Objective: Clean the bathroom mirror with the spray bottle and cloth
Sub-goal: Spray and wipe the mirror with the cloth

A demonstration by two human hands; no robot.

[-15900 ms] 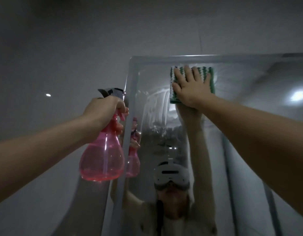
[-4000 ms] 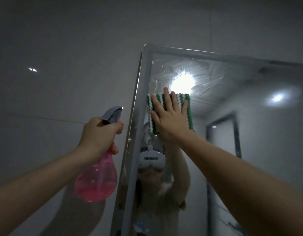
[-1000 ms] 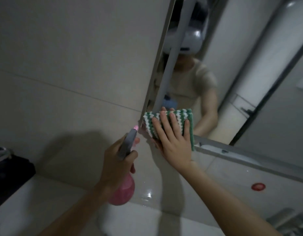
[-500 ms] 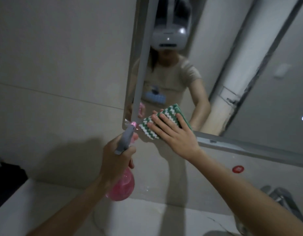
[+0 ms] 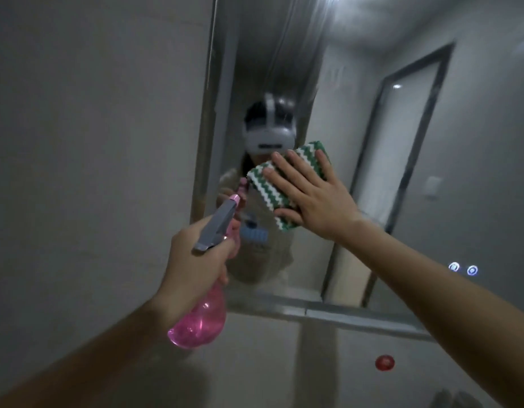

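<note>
The wiping step is in hand. The right hand lies flat with straight fingers on the green-and-white cloth, pressing it against the mirror in the lower-left part of the glass, near the left frame edge; nothing is curled round the cloth, so this grip is spread apart. At seven o'clock from the cloth, the left hand holds the pink spray bottle, its grip clamped round the neck, the grey nozzle aimed toward the glass just beside the cloth. Whether a finger rests on the trigger I cannot tell.

Streaks show at twelve o'clock on the glass, so cleaning seems unfinished. The next move likely calls for steady flat pressure, carrying the cloth toward three o'clock across the unwiped pane, spraying first if it looks dry.
</note>
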